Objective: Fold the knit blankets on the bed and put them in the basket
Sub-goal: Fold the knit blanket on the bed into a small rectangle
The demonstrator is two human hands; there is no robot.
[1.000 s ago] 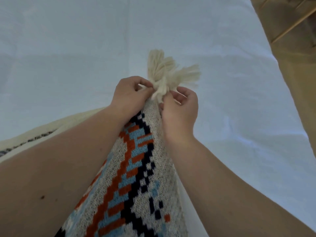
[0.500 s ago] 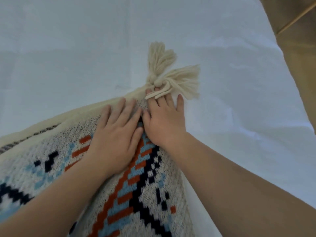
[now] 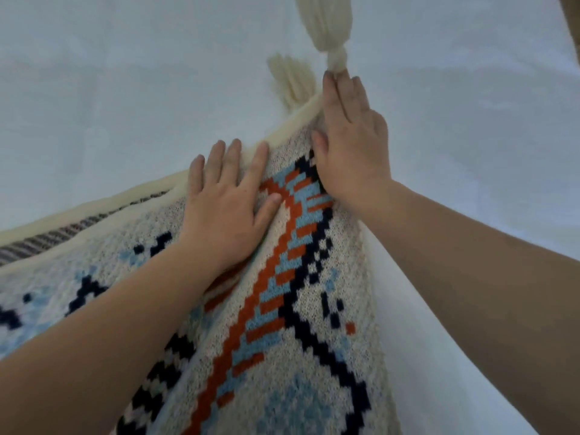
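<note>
A cream knit blanket point(image 3: 282, 356) with an orange, light blue and navy pattern lies doubled on the white bed sheet point(image 3: 125, 89), its corner pointing up and right. Two cream tassels sit at that corner, one point(image 3: 329, 29) stretched upward and another point(image 3: 293, 81) to its left. My left hand point(image 3: 229, 202) presses flat on the blanket near its cream edge, fingers straight. My right hand point(image 3: 351, 142) lies flat on the corner, fingertips touching the knot of the upper tassel. No basket is in view.
A striped grey underside of the blanket point(image 3: 47, 240) shows along the left edge. White sheet spreads above and to the right. A sliver of brown floor point(image 3: 572, 23) shows at the top right corner.
A second ago both hands pinched the tassels at the corner. They then laid the corner down and went flat. Since then the hands have spread apart and the tassels lie further apart.
</note>
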